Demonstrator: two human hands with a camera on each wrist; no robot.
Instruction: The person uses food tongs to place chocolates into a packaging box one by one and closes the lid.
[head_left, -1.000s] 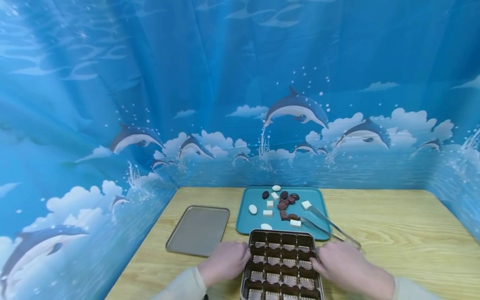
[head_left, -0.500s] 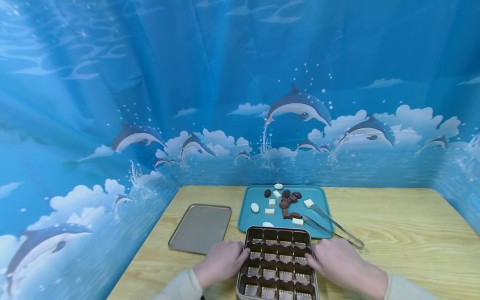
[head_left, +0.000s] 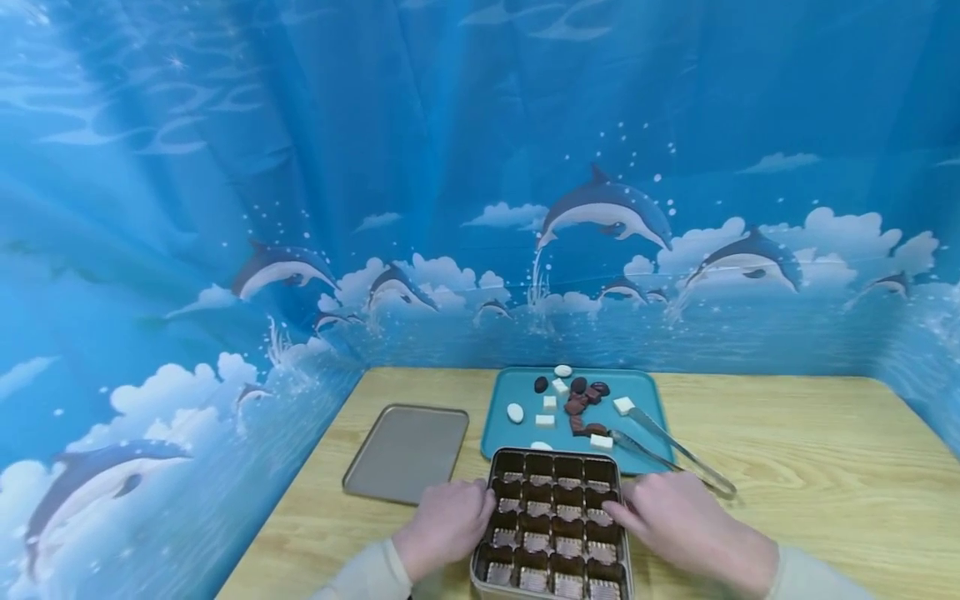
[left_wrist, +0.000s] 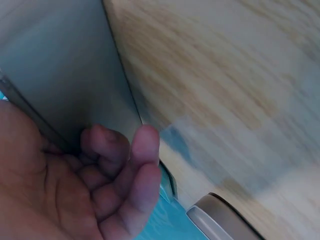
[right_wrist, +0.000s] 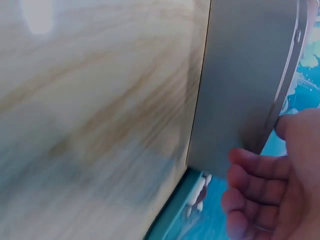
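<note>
A metal tin (head_left: 517, 593) stands near the front of the table, in front of the teal tray, and overlaps its near edge in the head view. A brown plastic insert (head_left: 553, 533) splits it into many square pockets with nothing in them. My left hand (head_left: 450, 525) grips the tin's left side, its curled fingers against the grey side wall (left_wrist: 65, 60) in the left wrist view. On the opposite side, my right hand (head_left: 682, 521) holds the tin, thumb over the rim and fingers at the side wall (right_wrist: 245, 75).
Behind the tin, the teal tray (head_left: 498, 433) bears white and brown chocolate-like pieces (head_left: 576, 406), some square, some oval. Metal tongs (head_left: 693, 454) lie across its right edge onto the wooden table (head_left: 810, 467). A flat metal lid or tray (head_left: 408, 454) lies at left. A dolphin-print curtain surrounds the table.
The tin has shifted slightly left relative to the teal tray, both hands moving with it. The head view has shifted a little; the pieces and tongs stay in place.
</note>
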